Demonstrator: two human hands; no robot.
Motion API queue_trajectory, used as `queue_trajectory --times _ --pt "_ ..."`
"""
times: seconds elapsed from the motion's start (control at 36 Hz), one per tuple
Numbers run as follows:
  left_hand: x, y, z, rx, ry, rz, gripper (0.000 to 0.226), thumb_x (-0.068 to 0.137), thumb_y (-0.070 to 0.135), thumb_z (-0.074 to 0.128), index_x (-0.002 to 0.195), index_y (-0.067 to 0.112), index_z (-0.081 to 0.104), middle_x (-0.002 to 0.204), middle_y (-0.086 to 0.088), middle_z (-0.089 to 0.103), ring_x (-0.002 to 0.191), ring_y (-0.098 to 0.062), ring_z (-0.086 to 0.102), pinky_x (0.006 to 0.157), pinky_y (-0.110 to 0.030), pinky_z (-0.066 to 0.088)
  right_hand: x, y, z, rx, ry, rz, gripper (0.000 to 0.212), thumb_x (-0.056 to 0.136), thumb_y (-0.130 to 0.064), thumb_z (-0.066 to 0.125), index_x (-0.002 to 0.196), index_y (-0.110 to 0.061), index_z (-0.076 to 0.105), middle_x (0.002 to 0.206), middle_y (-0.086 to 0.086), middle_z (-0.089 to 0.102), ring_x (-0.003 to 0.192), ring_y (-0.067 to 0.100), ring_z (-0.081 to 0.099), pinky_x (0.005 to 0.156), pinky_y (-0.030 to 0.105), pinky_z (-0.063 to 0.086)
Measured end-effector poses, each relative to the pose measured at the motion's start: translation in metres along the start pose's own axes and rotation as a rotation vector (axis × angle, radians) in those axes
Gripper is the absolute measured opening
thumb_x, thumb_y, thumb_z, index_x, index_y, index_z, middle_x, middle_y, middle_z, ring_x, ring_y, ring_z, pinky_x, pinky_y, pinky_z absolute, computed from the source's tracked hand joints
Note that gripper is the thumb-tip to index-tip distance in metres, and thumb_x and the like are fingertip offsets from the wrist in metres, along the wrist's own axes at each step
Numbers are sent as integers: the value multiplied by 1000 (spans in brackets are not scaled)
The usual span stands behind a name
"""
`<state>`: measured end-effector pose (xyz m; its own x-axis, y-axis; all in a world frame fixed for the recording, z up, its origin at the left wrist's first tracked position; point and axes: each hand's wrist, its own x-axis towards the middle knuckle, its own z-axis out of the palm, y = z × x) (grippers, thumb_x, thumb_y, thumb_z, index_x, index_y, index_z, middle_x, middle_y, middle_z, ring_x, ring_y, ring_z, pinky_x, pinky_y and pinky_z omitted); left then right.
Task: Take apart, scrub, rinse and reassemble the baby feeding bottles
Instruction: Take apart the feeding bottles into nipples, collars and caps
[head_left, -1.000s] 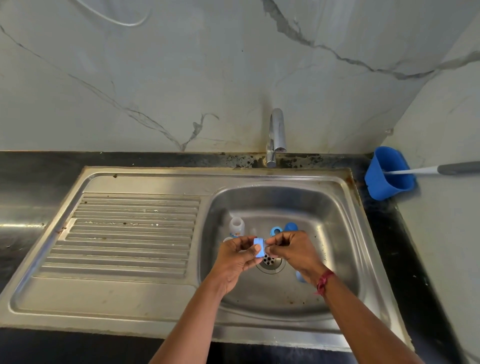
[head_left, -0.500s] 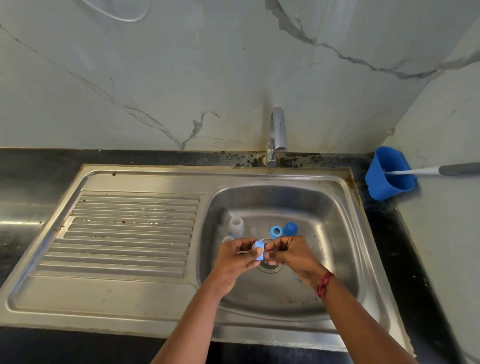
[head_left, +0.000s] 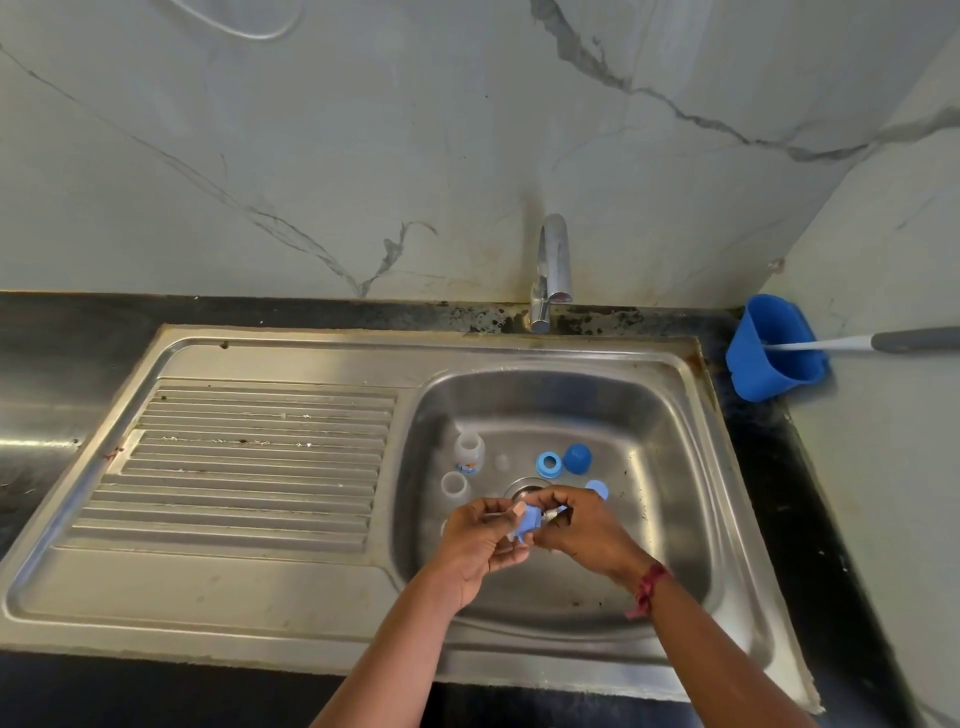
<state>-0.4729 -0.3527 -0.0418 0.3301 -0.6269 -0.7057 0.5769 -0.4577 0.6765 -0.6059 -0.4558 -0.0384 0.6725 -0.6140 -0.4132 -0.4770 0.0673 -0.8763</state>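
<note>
Over the sink basin (head_left: 675, 467), my left hand (head_left: 480, 545) pinches a small blue bottle part (head_left: 527, 522). My right hand (head_left: 582, 530) meets it from the right and grips a thin twisted-wire brush (head_left: 553, 514) that pokes into the part. Behind my hands on the basin floor lie a clear bottle (head_left: 469, 452), a second clear bottle (head_left: 455, 486), a small clear teat (head_left: 501, 461), a blue collar ring (head_left: 548, 464), a blue cap (head_left: 577, 458) and a pale blue piece (head_left: 597, 488). My hands partly cover the drain (head_left: 522, 487).
The tap (head_left: 553, 270) stands at the back of the sink with no water running. A ribbed draining board (head_left: 249, 457) lies to the left. A blue holder (head_left: 774, 348) on the right counter has a long white and grey brush handle (head_left: 857, 343) sticking out.
Both hands have shifted slightly toward me over the drain. The blue part has turned between my fingers, and the wire brush now shows at its right side.
</note>
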Motion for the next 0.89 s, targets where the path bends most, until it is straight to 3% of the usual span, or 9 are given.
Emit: queue_trajectory --times 0.08,0.19,0.25,0.36,0.44,0.56,0.64,0.81,0.89 --pt "0 -4 -2 31 9 -59 33 89 23 74 113 3 63 100 -22 74 82 -30 73 71 -39 62 0 7 -7 -27 22 19 24 76 -2 79 93 -18 73 75 -19 71 70 -6 64 66 10 48" --pt "3 -13 0 115 51 -133 28 92 30 71 106 7 65 90 -12 71 65 -20 70 55 -28 59 3 18 -18 -107 70 60 30 71 -18 83 99 -25 73 98 -13 72 95 4 68 83 24 54" --pt "6 -18 2 128 62 -158 27 94 29 69 104 5 65 85 -10 68 55 -16 64 48 -22 52 5 24 -23 -172 101 85 32 72 -16 81 101 -26 71 106 -15 66 97 2 65 73 20 53" --pt "15 -24 6 4 53 -199 24 96 20 66 106 -2 65 89 -13 65 59 -18 65 56 -27 57 11 35 -25 -329 159 74 31 75 -8 76 103 -19 68 108 -4 62 81 3 63 61 11 48" --pt "21 -25 8 -70 51 -225 16 99 10 59 110 -2 61 100 -19 65 70 -27 67 68 -36 61 16 45 -21 -419 125 113 37 75 -6 76 110 -16 70 113 0 68 96 13 64 81 19 50" --pt "30 -27 9 -83 46 -233 28 91 -8 62 117 -2 54 103 -20 66 80 -29 69 80 -40 60 26 56 -9 -515 108 142 42 76 -3 74 116 -15 70 119 6 67 109 22 63 93 26 48" --pt "41 -33 10 -50 109 -205 44 81 -19 66 116 2 50 105 -23 65 82 -30 71 78 -38 62 34 61 1 -574 100 160 40 77 -2 71 116 -16 70 119 7 68 110 24 62 93 29 48" --pt "55 -41 13 86 204 -191 24 89 -8 60 102 9 48 95 -22 67 72 -27 67 60 -33 61 45 71 10 -585 117 214 23 82 -6 63 94 -25 69 100 0 65 104 26 63 76 23 45" --pt "58 -44 14 252 204 -192 16 93 5 61 105 12 55 90 -13 65 64 -21 64 55 -33 60 51 80 15 -734 51 255 35 89 -14 59 123 -22 61 124 7 56 115 28 55 88 29 45"
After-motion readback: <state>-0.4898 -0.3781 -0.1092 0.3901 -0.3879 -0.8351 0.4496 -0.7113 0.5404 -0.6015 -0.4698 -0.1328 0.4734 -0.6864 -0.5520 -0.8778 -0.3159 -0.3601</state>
